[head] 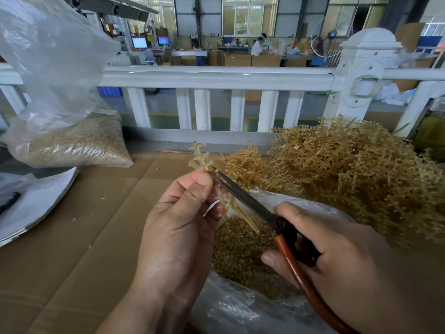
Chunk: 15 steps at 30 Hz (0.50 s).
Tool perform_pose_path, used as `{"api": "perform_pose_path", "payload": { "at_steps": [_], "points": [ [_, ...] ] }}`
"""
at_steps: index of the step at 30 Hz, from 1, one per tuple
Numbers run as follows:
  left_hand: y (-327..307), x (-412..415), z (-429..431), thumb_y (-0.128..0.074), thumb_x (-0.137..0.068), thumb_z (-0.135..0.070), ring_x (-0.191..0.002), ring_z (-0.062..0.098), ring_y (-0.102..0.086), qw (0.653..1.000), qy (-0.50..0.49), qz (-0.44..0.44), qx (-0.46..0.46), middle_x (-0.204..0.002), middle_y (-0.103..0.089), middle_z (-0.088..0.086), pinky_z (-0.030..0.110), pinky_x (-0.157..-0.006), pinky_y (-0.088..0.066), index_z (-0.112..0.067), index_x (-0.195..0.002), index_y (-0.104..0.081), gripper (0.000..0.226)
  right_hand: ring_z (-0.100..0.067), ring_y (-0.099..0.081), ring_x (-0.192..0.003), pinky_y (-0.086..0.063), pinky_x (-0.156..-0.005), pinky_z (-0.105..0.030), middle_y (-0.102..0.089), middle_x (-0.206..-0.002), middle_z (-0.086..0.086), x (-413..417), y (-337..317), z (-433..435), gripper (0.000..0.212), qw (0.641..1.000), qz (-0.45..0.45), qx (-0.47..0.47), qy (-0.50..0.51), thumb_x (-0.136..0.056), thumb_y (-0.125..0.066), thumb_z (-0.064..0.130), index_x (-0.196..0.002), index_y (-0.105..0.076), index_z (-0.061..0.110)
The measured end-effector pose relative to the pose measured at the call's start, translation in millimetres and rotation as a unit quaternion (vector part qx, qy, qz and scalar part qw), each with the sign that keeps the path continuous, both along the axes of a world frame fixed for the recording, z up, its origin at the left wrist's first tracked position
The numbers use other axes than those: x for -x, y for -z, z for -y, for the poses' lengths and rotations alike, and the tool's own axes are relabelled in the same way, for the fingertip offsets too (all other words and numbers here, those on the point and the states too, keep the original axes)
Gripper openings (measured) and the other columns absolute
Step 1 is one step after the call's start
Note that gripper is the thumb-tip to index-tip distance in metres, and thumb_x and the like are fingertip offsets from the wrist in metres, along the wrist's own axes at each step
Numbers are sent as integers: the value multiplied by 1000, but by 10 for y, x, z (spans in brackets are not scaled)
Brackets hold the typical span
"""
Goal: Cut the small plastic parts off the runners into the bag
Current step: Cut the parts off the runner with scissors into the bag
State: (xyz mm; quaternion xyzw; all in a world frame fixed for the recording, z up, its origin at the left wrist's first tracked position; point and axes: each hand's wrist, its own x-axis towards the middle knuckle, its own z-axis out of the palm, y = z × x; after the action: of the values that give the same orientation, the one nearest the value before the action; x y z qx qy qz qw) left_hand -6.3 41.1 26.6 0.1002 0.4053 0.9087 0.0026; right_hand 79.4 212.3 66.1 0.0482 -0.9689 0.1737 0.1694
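My left hand [178, 225] pinches a tan plastic runner [199, 157] between thumb and fingers, its branched top sticking up above my fingertips. My right hand [337, 256] grips scissors [245, 201] with red-brown handles; the dark blades point up-left and their tips meet the runner just beside my left thumb. Below both hands lies an open clear plastic bag [231, 307] holding a heap of small tan cut parts [240, 251]. A big pile of uncut runners [349, 169] fills the right side.
Everything rests on flattened brown cardboard [84, 237]. A second clear bag of parts [72, 143] stands at the back left, with papers [36, 201] beside it. A white railing [216, 78] runs across behind the work surface; a workshop with a person lies beyond.
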Motion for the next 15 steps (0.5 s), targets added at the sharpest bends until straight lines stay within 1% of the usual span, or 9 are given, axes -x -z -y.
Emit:
{"api": "perform_pose_path", "payload": {
  "at_steps": [3,5,9,11,13,15],
  "points": [
    [2,0,-3,-69,-83,-20,-74,12,-54,1000,-2,-3,1,-83,-60,5,29,-76,-45,-12,-90,-65,12,4,-58,-58,-53,-48,-23,-58,-67,27,4,3,-10,47,1000,1,6,-7,-76,-44,79,-110,-56,48],
    [1,-3,-10,-69,-82,-20,-73,12,-55,1000,-5,-2,0,-83,-60,6,30,-76,-44,-11,-90,-65,13,4,-58,-59,-53,-48,-23,-59,-67,27,3,-3,-21,49,1000,0,10,-13,-78,-41,81,-109,-56,47],
    [8,-8,-5,-72,-84,-17,-73,11,-56,1000,-7,-10,4,-84,-62,5,29,-75,-44,-13,-89,-66,9,3,-58,-61,-51,-48,-22,-58,-66,27,4,-7,-22,43,1000,-10,12,-15,-77,-51,75,-109,-58,47],
    [13,-10,1,-70,-89,-16,-73,9,-58,1000,-8,-19,11,-83,-62,3,27,-74,-46,-14,-88,-66,5,4,-58,-61,-51,-49,-23,-58,-66,26,1,-4,-21,45,1000,-8,18,-18,-77,-50,76,-110,-58,47],
    [18,-10,8,-69,-89,-18,-72,9,-58,999,-15,-23,16,-79,-62,2,23,-70,-50,-17,-82,-68,7,5,-57,-62,-52,-50,-23,-56,-66,27,-3,5,-23,48,999,3,22,-23,-77,-45,80,-114,-56,50],
    [18,-11,14,-69,-89,-17,-71,9,-58,999,-23,-24,19,-77,-62,1,20,-67,-52,-19,-79,-70,10,6,-57,-63,-52,-53,-24,-55,-67,28,-8,18,-17,48,999,12,31,-26,-76,-47,81,-116,-53,55]
  ]
}}
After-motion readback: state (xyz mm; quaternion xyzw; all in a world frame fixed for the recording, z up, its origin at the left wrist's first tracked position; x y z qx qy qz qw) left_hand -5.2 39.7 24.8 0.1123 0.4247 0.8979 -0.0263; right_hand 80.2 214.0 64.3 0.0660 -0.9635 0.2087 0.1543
